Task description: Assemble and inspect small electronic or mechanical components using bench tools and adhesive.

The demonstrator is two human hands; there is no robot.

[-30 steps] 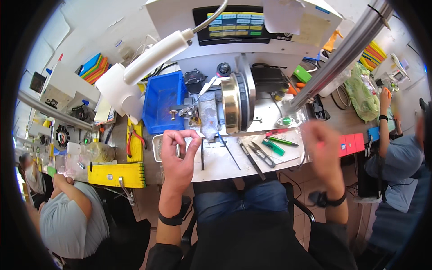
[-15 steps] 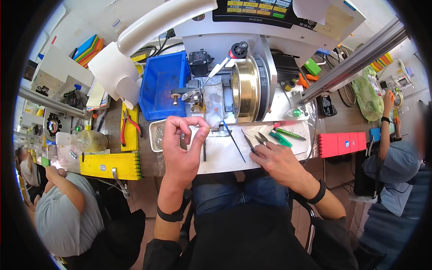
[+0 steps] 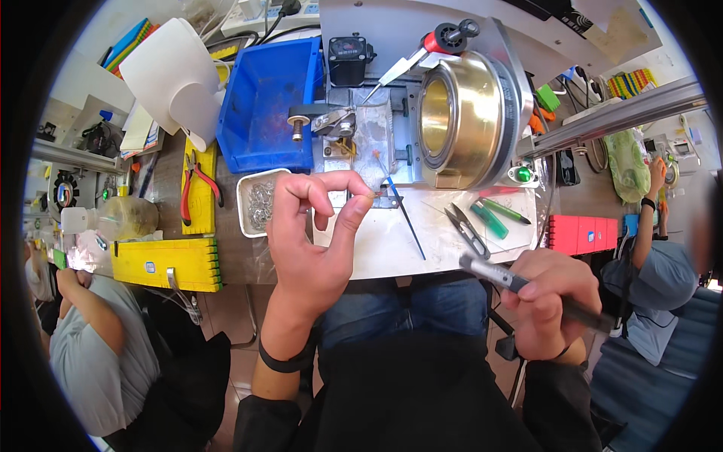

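Observation:
My left hand (image 3: 312,233) is raised over the near edge of the work surface, thumb and forefinger pinched together. A tiny coppery bit shows at the fingertips, too small to name. Closed round a black-and-grey stick-like tool (image 3: 512,279) is my right hand (image 3: 553,301), lifted at the near right; motion blurs the tool, and its kind is unclear. A thin blue stick (image 3: 407,218) lies on the white sheet (image 3: 369,256) between the hands. Small snips (image 3: 467,230), a green-handled tool (image 3: 491,218) and a green pen (image 3: 506,211) lie on the right.
A machine with a brass-coloured wheel (image 3: 459,113) and a metal block (image 3: 374,128) stands ahead. Left are a blue bin (image 3: 263,105), a white tray of small metal pieces (image 3: 260,203), red pliers (image 3: 197,184) and a yellow rack (image 3: 166,264). People sit on both sides.
My right hand has lifted off the white sheet and moved right and toward me, with the black-and-grey tool now in it. The left hand keeps its pinch. The view has shifted closer to the bench.

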